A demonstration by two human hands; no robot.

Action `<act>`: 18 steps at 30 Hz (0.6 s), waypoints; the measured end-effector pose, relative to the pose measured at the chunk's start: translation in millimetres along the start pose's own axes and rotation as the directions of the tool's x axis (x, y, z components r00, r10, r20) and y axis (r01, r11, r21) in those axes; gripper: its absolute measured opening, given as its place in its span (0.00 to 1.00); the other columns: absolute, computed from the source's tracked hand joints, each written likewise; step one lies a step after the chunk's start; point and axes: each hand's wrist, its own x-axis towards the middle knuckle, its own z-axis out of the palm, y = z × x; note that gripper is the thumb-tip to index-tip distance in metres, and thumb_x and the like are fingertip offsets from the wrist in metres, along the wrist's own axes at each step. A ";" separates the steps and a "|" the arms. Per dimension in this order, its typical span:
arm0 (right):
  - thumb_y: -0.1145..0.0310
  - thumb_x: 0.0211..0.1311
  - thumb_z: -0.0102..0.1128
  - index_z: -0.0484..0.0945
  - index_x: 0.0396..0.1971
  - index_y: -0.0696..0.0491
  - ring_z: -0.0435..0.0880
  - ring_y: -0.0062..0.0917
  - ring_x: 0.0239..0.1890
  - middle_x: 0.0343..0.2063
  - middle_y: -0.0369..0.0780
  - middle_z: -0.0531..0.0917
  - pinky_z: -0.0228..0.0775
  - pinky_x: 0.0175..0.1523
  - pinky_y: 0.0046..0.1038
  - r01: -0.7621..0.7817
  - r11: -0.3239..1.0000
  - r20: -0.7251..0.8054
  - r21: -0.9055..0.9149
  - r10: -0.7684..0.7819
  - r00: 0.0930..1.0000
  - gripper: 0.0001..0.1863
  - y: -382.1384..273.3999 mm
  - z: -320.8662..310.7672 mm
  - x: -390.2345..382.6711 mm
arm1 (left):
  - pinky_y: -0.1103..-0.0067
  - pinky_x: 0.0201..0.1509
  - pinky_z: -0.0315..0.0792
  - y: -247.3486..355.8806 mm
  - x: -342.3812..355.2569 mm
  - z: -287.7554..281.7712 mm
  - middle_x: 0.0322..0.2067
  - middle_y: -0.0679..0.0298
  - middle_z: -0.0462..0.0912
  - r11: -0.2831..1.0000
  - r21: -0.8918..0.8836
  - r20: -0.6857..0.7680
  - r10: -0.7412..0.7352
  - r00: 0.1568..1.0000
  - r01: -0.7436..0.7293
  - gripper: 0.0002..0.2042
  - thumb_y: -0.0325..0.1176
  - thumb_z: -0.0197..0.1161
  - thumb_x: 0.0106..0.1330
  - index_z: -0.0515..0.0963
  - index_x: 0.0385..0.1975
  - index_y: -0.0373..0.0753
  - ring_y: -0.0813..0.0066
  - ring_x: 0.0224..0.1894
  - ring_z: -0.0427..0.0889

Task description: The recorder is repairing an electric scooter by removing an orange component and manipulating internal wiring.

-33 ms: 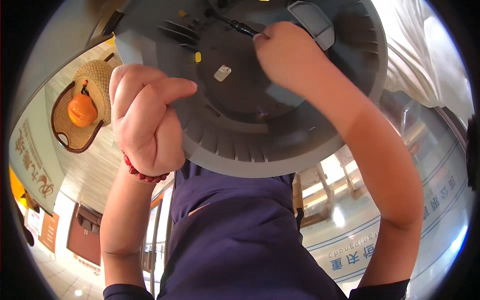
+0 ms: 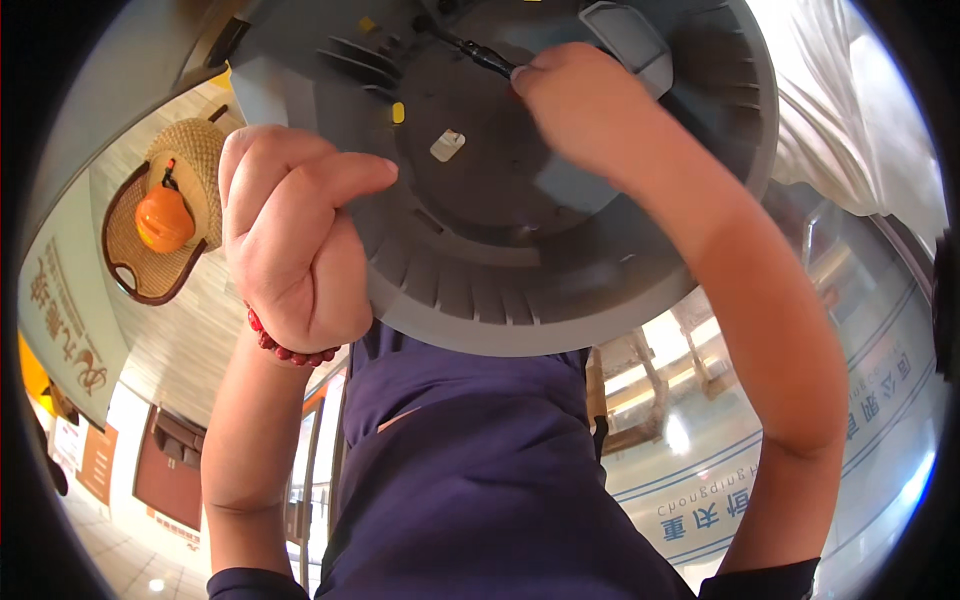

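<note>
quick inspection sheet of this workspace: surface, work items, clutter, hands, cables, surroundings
surface: grey round housing, its inner side facing the camera
work items: black rod-like piece inside the housing
clutter: small white piece and yellow piece on the housing's inside
hands: right hand closed on the rod-like piece; left hand curled at the housing's left side, grip unclear
cables: nothing certain
surroundings: woven chair holding an orange rounded object; white cloth at upper right

Grey shell (image 2: 480, 335) — cut off by top edge; black tool (image 2: 487, 57) — end hidden in right grip (image 2: 588, 110).
</note>
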 end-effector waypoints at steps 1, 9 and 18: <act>0.74 0.53 0.53 0.76 0.27 0.61 0.80 0.28 0.24 0.20 0.43 0.79 0.70 0.24 0.26 0.210 0.978 0.059 -0.019 -0.209 0.976 0.06 12.8 6.8 1.1 | 0.78 0.31 0.62 0.3 0.3 0.8 0.21 0.59 0.71 1.000 -0.006 -0.008 0.006 1.000 -0.006 0.14 0.24 0.49 0.33 0.78 0.21 0.33 0.67 0.26 0.67; 0.66 0.60 0.54 0.76 0.32 0.59 0.63 0.11 0.16 0.16 0.29 0.68 0.53 0.19 0.14 -0.582 0.073 0.539 0.810 0.297 0.788 0.11 -11.9 -26.7 -0.2 | 0.78 0.31 0.62 -6.0 -3.3 2.3 0.20 0.60 0.71 0.999 -0.042 -0.068 0.024 0.997 -0.027 0.14 0.25 0.49 0.31 0.78 0.21 0.33 0.68 0.24 0.66; 0.61 0.62 0.54 0.71 0.30 0.56 0.57 0.09 0.13 0.12 0.27 0.62 0.43 0.15 0.13 -0.617 -0.245 0.662 0.748 0.205 0.721 0.12 -22.2 -17.2 -1.7 | 0.78 0.29 0.58 -6.9 -5.7 2.6 0.20 0.62 0.69 0.996 -0.085 -0.045 0.019 0.999 -0.023 0.14 0.26 0.50 0.29 0.78 0.21 0.35 0.69 0.24 0.65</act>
